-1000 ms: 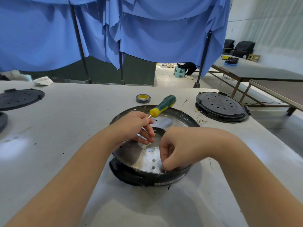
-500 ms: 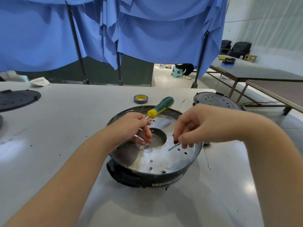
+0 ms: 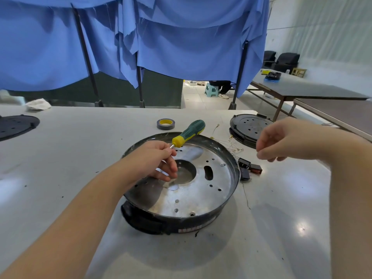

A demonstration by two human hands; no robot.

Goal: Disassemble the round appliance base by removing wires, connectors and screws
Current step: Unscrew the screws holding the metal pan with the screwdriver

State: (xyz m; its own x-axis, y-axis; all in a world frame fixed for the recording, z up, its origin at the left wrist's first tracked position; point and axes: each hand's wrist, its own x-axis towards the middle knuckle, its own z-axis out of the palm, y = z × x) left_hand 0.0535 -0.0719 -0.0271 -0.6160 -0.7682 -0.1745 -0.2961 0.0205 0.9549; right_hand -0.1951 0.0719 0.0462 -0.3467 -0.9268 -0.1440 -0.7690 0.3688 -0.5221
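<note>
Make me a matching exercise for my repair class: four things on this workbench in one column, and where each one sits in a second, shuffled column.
Things:
1. screwdriver
2. tape roll
3. black connectors
4. right hand

Places:
A. on the table just right of the round base
B. raised above the table, right of the base
C. shaft held in the left hand, handle pointing away over the far rim
D. flat on the table behind the base

Pairs: 1-C, 2-D, 3-A, 4-B
</note>
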